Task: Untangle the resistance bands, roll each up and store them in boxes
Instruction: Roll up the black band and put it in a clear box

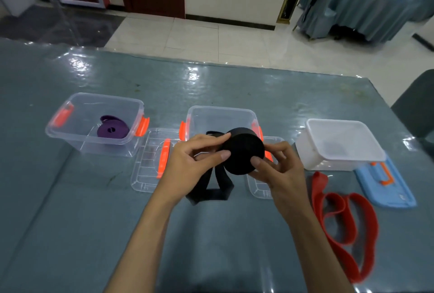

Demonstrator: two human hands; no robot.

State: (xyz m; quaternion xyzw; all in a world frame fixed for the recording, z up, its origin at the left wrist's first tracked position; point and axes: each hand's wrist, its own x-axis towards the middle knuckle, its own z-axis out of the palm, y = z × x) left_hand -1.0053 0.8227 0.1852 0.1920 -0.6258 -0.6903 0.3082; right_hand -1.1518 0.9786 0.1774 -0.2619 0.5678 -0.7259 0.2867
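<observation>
The black band (243, 151) is being wound into a thick, tight roll above the middle of the surface (211, 234), its loose tail hanging down to it, with the left hand (187, 163) pinching the roll's edge and the right hand (277, 166) gripping its other side. Behind it the middle clear box (220, 116) is standing open, seemingly waiting for it. A purple band (112, 129) is already lying rolled in the left box (94, 123), while the red band (347, 227) is lying unrolled near the right edge, in front of the white box (340, 144), so roughly half is done.
</observation>
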